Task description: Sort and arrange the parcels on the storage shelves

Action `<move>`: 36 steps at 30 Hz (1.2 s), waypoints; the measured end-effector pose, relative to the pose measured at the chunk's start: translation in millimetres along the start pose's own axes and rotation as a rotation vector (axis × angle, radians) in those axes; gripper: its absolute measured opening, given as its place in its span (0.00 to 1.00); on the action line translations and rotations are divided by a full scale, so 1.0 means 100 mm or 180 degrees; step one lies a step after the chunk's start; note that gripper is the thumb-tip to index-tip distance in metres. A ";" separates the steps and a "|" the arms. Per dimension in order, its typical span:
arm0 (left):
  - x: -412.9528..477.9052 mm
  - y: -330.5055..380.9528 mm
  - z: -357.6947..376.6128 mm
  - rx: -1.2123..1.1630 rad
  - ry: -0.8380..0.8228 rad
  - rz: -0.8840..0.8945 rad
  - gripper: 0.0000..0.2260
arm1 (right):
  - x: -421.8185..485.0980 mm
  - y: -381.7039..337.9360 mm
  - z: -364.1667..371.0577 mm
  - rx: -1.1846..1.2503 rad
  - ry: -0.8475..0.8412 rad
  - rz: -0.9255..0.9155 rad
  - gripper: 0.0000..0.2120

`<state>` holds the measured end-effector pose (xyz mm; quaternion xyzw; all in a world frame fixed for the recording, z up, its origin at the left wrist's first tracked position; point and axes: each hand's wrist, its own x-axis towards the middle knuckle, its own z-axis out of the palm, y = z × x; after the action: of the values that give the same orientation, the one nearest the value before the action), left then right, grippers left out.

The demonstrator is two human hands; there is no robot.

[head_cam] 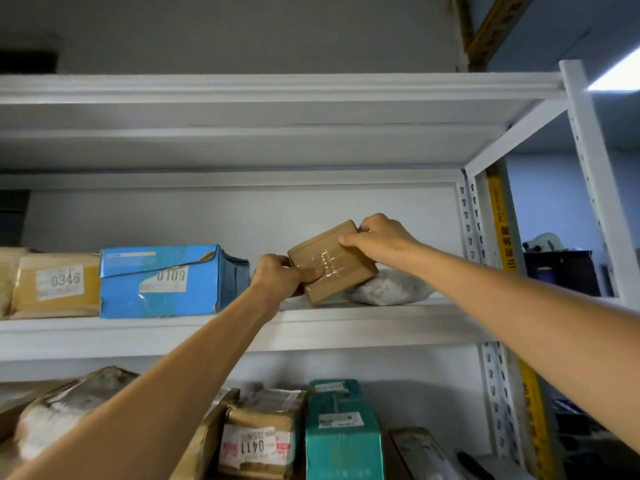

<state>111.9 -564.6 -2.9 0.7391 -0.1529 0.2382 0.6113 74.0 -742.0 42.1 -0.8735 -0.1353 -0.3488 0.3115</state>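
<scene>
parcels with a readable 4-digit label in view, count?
3: tan padded parcel 0346 and blue cardboard box 0109 on the middle white metal shelf; brown taped parcel 0411 one level below. Other labels unreadable or possibly hidden.

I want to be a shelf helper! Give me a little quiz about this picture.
1. True or false: the left hand and the right hand both hold the small brown box.
2. Which number is on the tan parcel on the middle shelf? A 0346, B 7725, C 9900.
3. Fill in: the big crumpled box between the tan parcel and the hands is coloured ____.
Key: 1 true; 2 A; 3 blue.
</scene>
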 end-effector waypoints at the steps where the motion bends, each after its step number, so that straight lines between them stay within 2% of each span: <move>1: -0.02 0.01 -0.05 0.0001 0.0030 0.0132 0.18 | -0.03 -0.02 -0.02 0.0191 0.0014 0.0024 0.17; 6: -0.20 0.15 -0.30 -0.0294 -0.0045 0.0841 0.20 | -0.20 -0.09 0.06 0.1236 0.0503 0.0147 0.22; 8: -0.31 0.21 -0.38 -0.0557 -0.0090 0.0857 0.20 | -0.29 -0.12 0.13 0.1435 0.0802 0.0218 0.19; 10: -0.42 0.23 -0.46 -0.0612 -0.0038 0.0887 0.21 | -0.40 -0.17 0.17 0.1699 0.0849 0.0302 0.13; 12: -0.53 0.23 -0.54 -0.0520 -0.0022 0.0970 0.20 | -0.52 -0.24 0.20 0.1799 0.0778 0.0369 0.25; 14: -0.65 0.21 -0.61 -0.0642 -0.0166 0.1010 0.19 | -0.68 -0.32 0.24 0.1577 0.0766 0.0251 0.26; 16: -0.72 0.19 -0.68 -0.0837 -0.0374 0.0986 0.22 | -0.82 -0.39 0.27 0.1365 0.0807 0.0178 0.26; 21: -0.84 0.05 -0.82 -0.1153 -0.0775 0.0922 0.28 | -1.17 -0.57 0.35 0.1259 0.0817 0.0306 0.34; 26: -0.99 0.04 -0.79 -0.1336 -0.1049 0.0919 0.35 | -1.42 -0.66 0.26 0.0852 0.0915 0.0482 0.47; 31: -1.12 0.15 -0.55 -0.1594 -0.1028 0.1050 0.37 | -1.61 -0.69 -0.10 0.0604 0.1006 0.0274 0.48; 36: -1.40 0.28 0.04 -0.1771 -0.1299 0.1086 0.37 | -1.99 -0.45 -0.63 0.0126 0.1092 0.0339 0.50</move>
<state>-19.7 -583.4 -55.3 0.5412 -0.4510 0.1339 0.6970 -122.3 -750.9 -40.1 -0.8008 -0.0405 -0.4730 0.3652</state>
